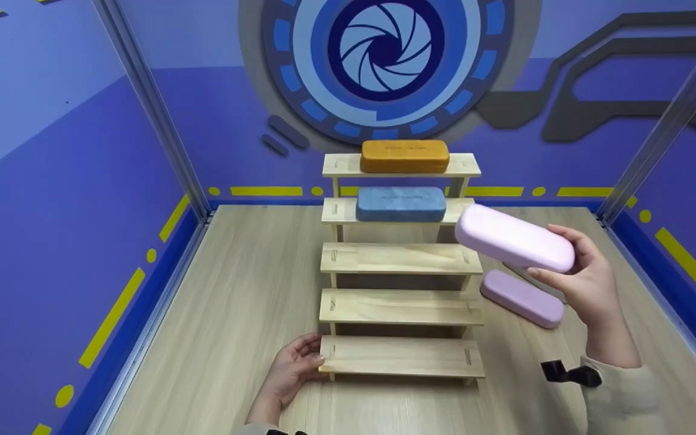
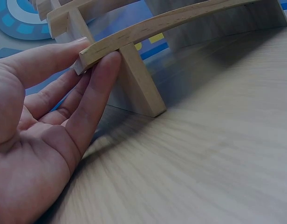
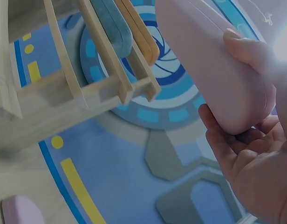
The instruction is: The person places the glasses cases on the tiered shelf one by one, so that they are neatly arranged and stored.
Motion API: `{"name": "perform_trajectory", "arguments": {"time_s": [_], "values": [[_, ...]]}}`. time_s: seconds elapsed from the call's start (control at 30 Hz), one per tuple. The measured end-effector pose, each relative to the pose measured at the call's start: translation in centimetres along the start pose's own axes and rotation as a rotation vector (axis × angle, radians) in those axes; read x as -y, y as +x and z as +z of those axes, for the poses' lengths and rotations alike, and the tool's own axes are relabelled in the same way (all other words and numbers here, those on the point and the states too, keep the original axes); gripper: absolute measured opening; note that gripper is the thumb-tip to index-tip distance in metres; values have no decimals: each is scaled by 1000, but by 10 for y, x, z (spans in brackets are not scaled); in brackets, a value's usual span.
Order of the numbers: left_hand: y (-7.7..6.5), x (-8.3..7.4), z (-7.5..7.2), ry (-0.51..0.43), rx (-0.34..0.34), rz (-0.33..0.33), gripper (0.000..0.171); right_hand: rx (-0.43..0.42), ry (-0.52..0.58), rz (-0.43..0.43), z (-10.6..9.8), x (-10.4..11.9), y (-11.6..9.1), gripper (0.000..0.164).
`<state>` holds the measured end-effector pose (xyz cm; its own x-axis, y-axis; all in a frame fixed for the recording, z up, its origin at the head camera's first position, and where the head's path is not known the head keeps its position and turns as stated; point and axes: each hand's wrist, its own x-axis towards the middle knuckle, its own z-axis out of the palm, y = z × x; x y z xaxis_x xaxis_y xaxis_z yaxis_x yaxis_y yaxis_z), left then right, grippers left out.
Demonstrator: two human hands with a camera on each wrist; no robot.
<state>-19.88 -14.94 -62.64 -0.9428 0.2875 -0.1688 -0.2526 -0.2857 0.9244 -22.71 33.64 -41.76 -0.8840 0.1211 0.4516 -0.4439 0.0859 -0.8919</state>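
My right hand point(image 1: 592, 284) grips a pale pink glasses case point(image 1: 514, 237) by its right end, raised in the air beside the wooden stepped rack point(image 1: 401, 260). In the right wrist view the thumb lies along one side of this case and the fingers curl under its end. At the rack's lowest step, my left hand point(image 1: 290, 368) pinches the left end, thumb above and fingers beneath the board point(image 2: 129, 32). An orange glasses case point(image 1: 405, 156) rests on the top step, and a blue glasses case point(image 1: 400, 203) on the step below it.
A mauve glasses case point(image 1: 522, 299) lies on the wooden table point(image 1: 251, 290) to the right of the rack. Behind it, another flat item shows only an edge, mostly hidden by my right hand and the pink case. Purple-blue panels point(image 1: 82, 241) enclose the table at the back and sides.
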Motion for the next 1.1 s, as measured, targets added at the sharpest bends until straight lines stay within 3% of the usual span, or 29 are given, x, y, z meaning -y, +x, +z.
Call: {"name": "perform_trajectory", "arguments": {"time_s": [0.27, 0.57, 0.87, 1.1], "values": [[1, 0, -1, 2, 2, -1, 64, 126, -67, 13, 30, -4, 12, 73], [-1, 0, 0, -3, 2, -2, 60, 255, -191, 89, 61, -19, 24, 76], [-1, -2, 1, 18, -3, -8, 68, 322, -134, 132, 84, -37, 36, 79], [-1, -3, 2, 20, -13, -12, 69, 352, -19, 207, 102, -46, 38, 79]]}}
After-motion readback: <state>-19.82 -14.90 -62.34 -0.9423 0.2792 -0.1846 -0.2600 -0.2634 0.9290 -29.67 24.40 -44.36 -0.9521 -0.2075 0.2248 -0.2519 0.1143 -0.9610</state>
